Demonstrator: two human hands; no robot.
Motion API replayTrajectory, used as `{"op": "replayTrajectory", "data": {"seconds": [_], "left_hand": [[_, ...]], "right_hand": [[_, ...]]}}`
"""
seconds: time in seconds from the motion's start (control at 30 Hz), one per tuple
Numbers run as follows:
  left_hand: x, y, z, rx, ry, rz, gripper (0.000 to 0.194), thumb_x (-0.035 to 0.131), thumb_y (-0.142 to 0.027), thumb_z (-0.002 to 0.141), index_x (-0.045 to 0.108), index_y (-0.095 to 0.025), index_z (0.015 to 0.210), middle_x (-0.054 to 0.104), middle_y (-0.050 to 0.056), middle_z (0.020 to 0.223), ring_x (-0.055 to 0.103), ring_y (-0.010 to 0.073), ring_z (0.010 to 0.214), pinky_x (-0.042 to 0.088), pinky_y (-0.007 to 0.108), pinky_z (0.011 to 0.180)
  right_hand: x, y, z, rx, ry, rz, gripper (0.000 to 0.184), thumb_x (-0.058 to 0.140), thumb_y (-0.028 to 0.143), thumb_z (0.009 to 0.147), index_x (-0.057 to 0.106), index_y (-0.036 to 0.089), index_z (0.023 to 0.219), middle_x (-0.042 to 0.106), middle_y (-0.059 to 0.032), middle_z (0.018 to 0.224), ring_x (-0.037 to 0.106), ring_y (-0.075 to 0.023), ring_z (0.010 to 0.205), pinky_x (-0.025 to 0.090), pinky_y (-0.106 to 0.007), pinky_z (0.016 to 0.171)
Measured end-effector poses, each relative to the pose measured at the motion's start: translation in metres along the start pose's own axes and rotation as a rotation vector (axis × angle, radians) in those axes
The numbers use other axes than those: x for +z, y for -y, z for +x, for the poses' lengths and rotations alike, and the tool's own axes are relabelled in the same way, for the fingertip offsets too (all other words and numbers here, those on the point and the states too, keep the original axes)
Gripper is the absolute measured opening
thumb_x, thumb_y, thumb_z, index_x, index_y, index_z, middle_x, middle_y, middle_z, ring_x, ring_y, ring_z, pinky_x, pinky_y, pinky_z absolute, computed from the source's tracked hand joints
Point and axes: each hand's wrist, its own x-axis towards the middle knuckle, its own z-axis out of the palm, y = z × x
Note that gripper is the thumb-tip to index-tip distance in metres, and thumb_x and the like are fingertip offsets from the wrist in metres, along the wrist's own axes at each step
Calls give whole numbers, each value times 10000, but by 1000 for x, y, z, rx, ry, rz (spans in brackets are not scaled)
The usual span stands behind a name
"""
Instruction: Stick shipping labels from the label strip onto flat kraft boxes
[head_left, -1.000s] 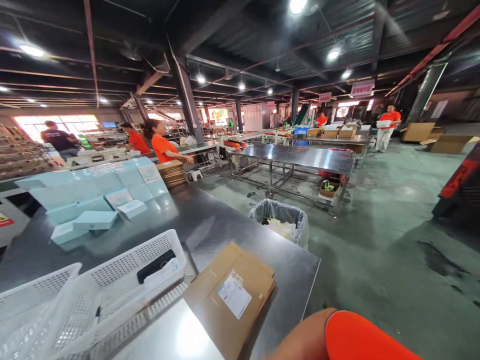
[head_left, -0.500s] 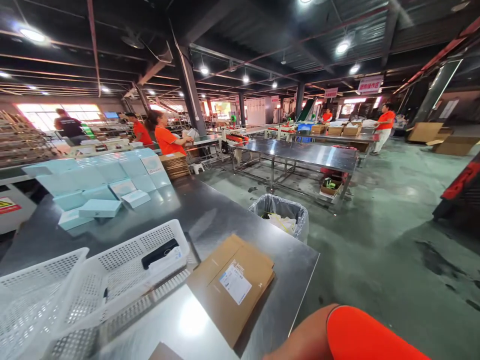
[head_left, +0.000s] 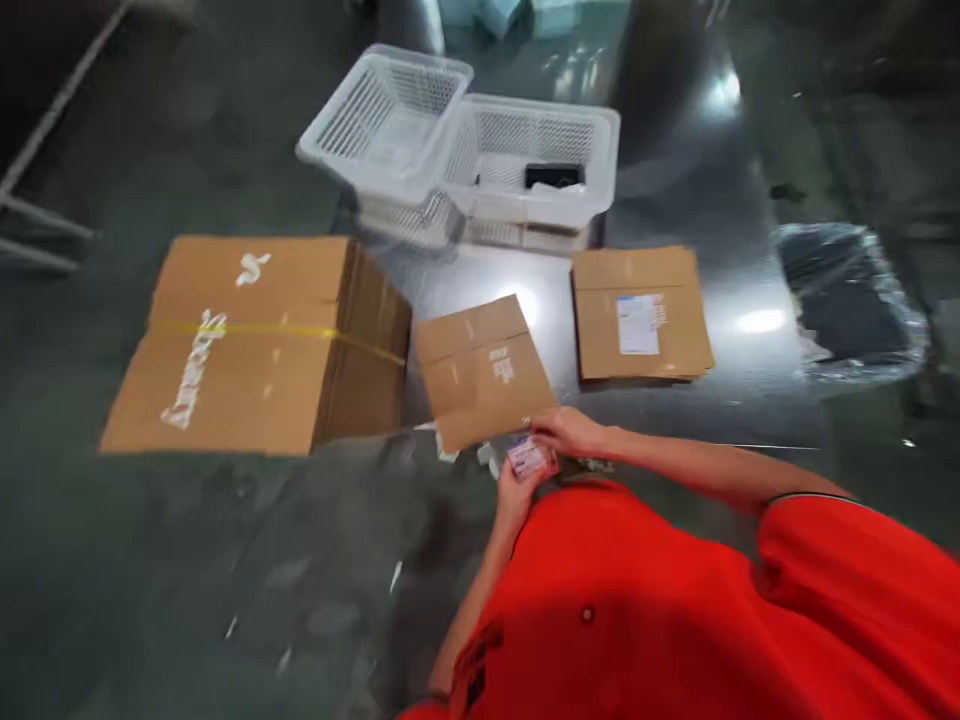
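Pinching a label (head_left: 530, 459) between hands (head_left: 570, 432) beside flat cardboard (head_left: 480, 372).

Head cam tilted down off hall. L hand (head_left: 516, 500) and R hand (head_left: 570, 432) now both on sm printed card (head_left: 531, 458). Lg taped carton (head_left: 255, 345), sm flat carton (head_left: 480, 372) newly in view.
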Motion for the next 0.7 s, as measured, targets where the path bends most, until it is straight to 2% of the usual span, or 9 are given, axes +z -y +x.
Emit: {"op": "replayTrajectory", "data": {"seconds": [0.03, 0.1, 0.17, 0.27, 0.37, 0.43, 0.5, 0.6, 0.7], "left_hand": [[-9, 14, -3, -36, -42, -29, 484, 819, -334, 568, 637, -132, 968, 700, 62, 933, 637, 171, 818, 512, 299, 780], [-22, 34, -3, -81, -114, -75, 447, 811, -350, 545, 656, -121, 897, 709, 73, 897, 639, 178, 789, 510, 291, 755], [-32, 45, 2, -100, -149, -112, 411, 798, -377, 553, 664, -118, 842, 709, 79, 869, 635, 175, 758, 511, 291, 733], [-41, 53, 11, -117, -151, -155, 455, 808, -405, 542, 674, -126, 876, 710, 82, 852, 638, 176, 739, 523, 305, 719], [-47, 65, 9, -152, -144, -169, 491, 804, -436, 552, 689, -123, 912, 712, 87, 816, 645, 186, 712, 534, 325, 700], [-55, 78, -6, -184, -160, -158, 468, 789, -449, 570, 704, -109, 880, 710, 91, 785, 642, 193, 677, 532, 334, 680], [-67, 90, -28, -208, -192, -138, 429, 768, -455, 592, 717, -96, 822, 709, 98, 772, 645, 206, 685, 529, 342, 694], [-91, 88, -52, -170, -271, -102, 377, 720, -442, 657, 732, -118, 850, 715, 102, 924, 654, 223, 895, 500, 327, 855], [-114, 59, -35, -34, -368, -32, 370, 643, -418, 753, 714, -154, 1003, 679, 89, 1116, 603, 216, 1082, 447, 305, 967]], "right_hand": [[2, -6, 10, -4, 30, -13, 184, 508, 222, 915, 660, 121, 933, 654, -75, 880, 559, -141, 755, 317, -212, 627], [-1, -15, 35, -9, 49, -46, 191, 515, 266, 928, 649, 133, 899, 646, -56, 842, 545, -135, 735, 302, -212, 621], [-8, -21, 67, -4, 0, -104, 200, 499, 290, 943, 637, 146, 923, 645, -48, 865, 543, -137, 748, 304, -213, 626], [-22, -31, 117, 17, -78, -273, 223, 519, 334, 931, 615, 155, 1022, 637, -75, 979, 547, -174, 828, 335, -234, 675], [-31, -38, 149, 61, -105, -521, 419, 617, 445, 851, 579, 155, 1150, 596, -133, 1091, 526, -261, 953, 369, -316, 795], [-29, -38, 154, 99, -164, -627, 598, 651, 489, 810, 503, 168, 1293, 562, -162, 1159, 497, -318, 1025, 365, -401, 865], [-19, -32, 149, 97, -238, -643, 681, 609, 463, 846, 386, 157, 1412, 512, -185, 1251, 458, -344, 1113, 352, -452, 919], [17, -13, 141, -19, -267, -574, 612, 471, 408, 933, 340, 103, 1447, 371, -180, 1421, 305, -330, 1313, 256, -491, 1062], [56, 4, 145, -54, -316, -506, 642, 420, 460, 948, 318, 89, 1462, 214, -158, 1514, 106, -331, 1413, 45, -559, 1138]]}}
